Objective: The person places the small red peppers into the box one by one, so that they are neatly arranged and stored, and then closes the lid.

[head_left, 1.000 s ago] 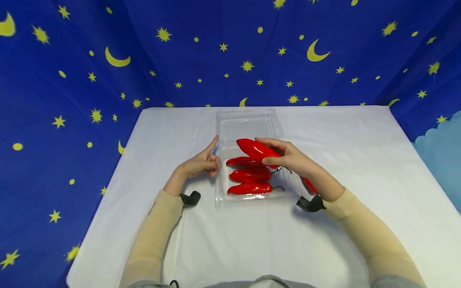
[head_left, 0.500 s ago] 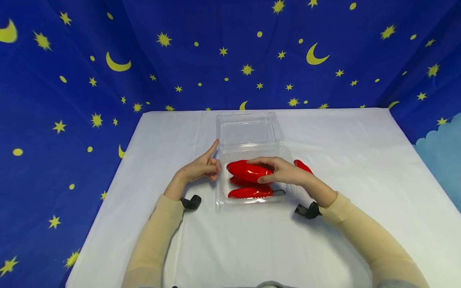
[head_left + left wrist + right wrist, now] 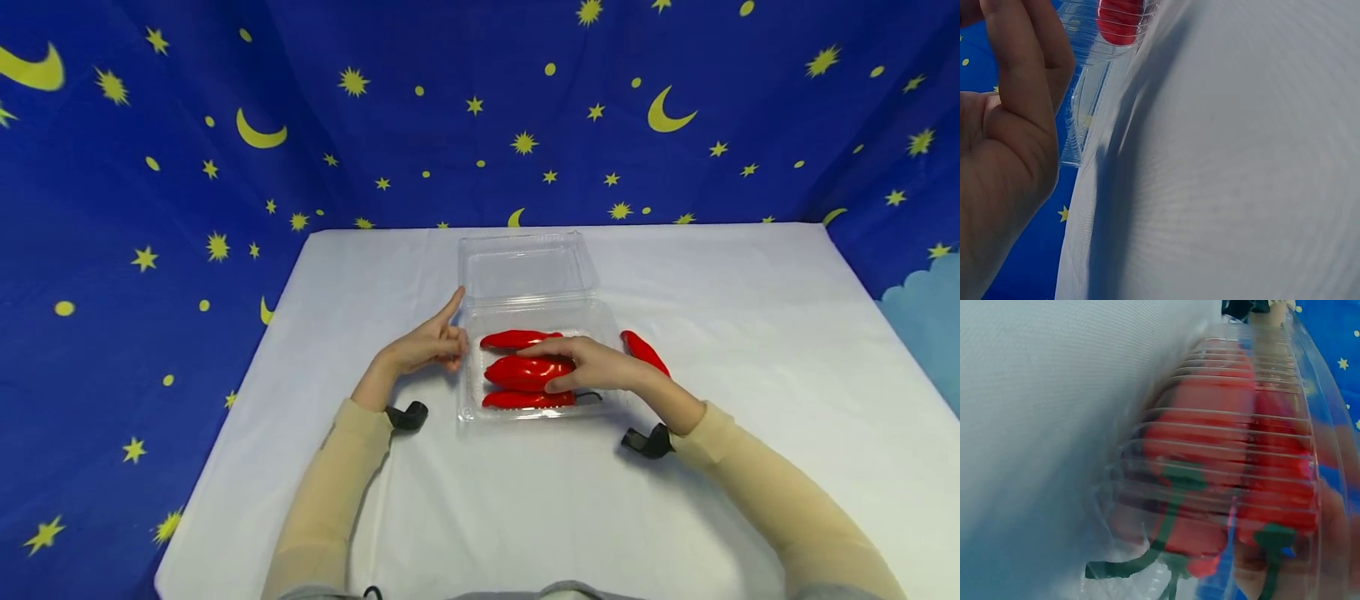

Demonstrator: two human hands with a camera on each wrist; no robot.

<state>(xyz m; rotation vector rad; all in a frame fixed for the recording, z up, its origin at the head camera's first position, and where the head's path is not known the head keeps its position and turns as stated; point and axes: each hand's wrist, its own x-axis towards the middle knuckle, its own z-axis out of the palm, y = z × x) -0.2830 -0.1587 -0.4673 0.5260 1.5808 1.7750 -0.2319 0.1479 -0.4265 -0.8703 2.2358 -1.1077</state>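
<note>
- a red middle pepper is held by the right hand, its fingers bent over the far side and its thumb set against the near side.
- this pepper is held inside the clear plastic box, between a far pepper and a near pepper; whether it rests on anything beneath it cannot be told.
- a dark stem is seen at the right end of the near pepper, and green stems are shown in the right wrist view, blurred behind the ribbed wall.
- the left hand is placed just beside the left edge of the box, loosely open, its index finger straight and the others slightly bent, with nothing gripped; whether the edge is touched cannot be told.
- the lid is laid open on the far side of the box.
- an outer pepper is seen on the white cloth, right of the box, partly covered by the right arm.
- the table is backed by a blue curtain patterned with yellow stars and moons.
</note>
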